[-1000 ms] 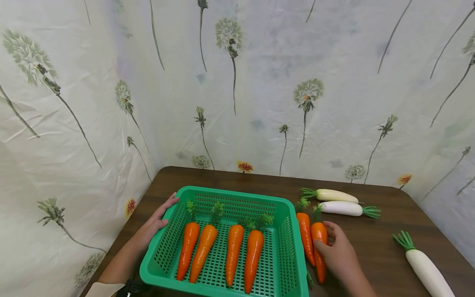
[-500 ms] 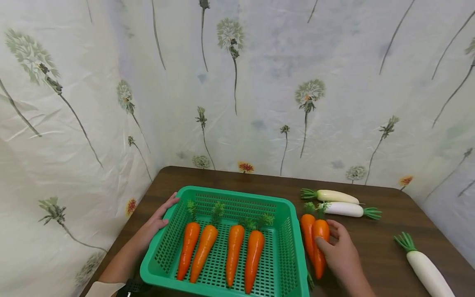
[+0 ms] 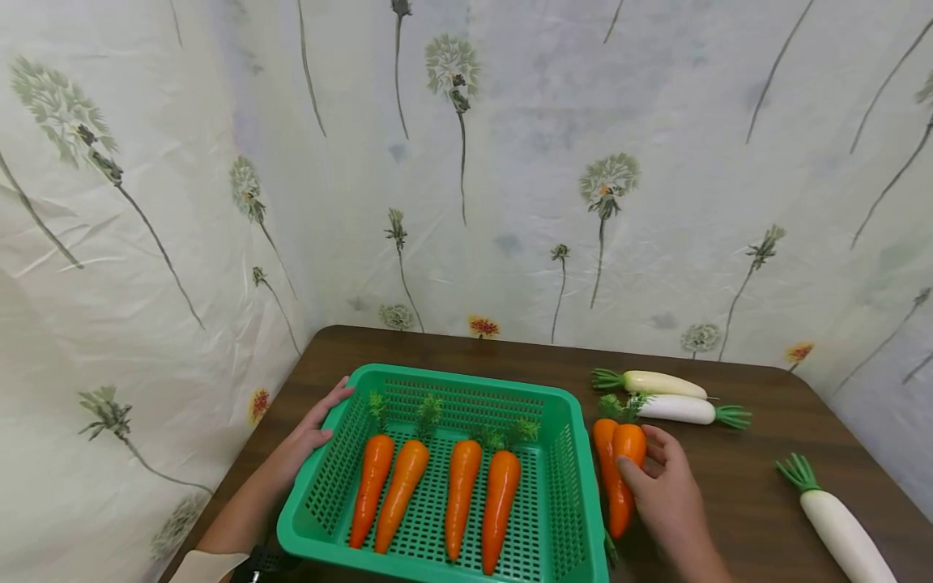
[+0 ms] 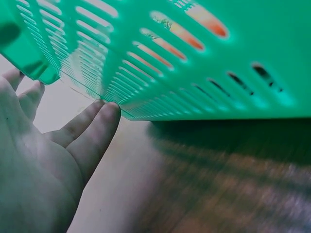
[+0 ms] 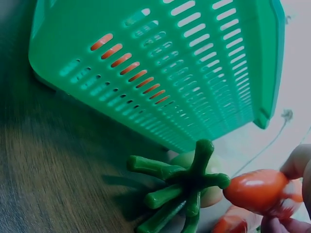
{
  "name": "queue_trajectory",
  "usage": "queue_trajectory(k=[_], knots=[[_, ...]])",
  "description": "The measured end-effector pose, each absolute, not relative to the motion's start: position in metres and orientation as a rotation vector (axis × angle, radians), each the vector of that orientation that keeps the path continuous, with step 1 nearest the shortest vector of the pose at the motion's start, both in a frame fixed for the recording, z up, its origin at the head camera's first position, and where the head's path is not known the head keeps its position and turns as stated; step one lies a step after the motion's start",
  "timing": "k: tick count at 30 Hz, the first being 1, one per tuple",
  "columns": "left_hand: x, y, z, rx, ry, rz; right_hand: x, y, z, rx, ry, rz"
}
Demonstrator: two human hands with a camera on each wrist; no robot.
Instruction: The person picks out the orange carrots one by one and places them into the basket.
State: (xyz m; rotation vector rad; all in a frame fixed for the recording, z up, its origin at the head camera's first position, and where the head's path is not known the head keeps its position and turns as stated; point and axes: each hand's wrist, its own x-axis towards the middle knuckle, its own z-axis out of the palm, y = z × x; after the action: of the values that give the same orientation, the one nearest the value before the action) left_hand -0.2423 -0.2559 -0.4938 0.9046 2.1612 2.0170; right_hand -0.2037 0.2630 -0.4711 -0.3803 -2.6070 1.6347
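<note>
We note right hand (image 3: 669, 479) pinching 1 carrot (image 3: 629, 443) beside another carrot (image 3: 604, 439); left hand (image 3: 299, 444) — fingers straight — touches green basket (image 3: 466, 379). We count 4 carrots (image 3: 461, 486) inside.

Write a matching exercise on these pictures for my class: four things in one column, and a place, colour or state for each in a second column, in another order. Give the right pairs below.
Column 1
1. Basket
2. Left hand
3. Right hand
4. Table

Column 2
A. Grips a carrot
B. Dark brown
C. Green, with four carrots inside
D. Touches the basket's side

Right pairs: 1-C, 2-D, 3-A, 4-B
</note>
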Motion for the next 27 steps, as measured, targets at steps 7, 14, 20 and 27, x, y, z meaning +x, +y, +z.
queue_trajectory(k=[7, 14, 20, 27], knots=[[-0.242, -0.258, -0.496, 0.929, 2.165, 2.004, -0.203, 0.260, -0.469, -0.362, -2.598, 1.643], [-0.243, -0.258, -0.495, 0.977, 2.168, 1.996, -0.200, 0.258, -0.462, -0.327, -2.611, 1.610], [-0.248, -0.257, -0.498, 1.019, 2.162, 1.999, -0.195, 0.256, -0.454, -0.303, -2.584, 1.651], [-0.254, -0.257, -0.501, 1.093, 2.176, 2.040, -0.191, 0.251, -0.445, -0.259, -2.562, 1.708]])
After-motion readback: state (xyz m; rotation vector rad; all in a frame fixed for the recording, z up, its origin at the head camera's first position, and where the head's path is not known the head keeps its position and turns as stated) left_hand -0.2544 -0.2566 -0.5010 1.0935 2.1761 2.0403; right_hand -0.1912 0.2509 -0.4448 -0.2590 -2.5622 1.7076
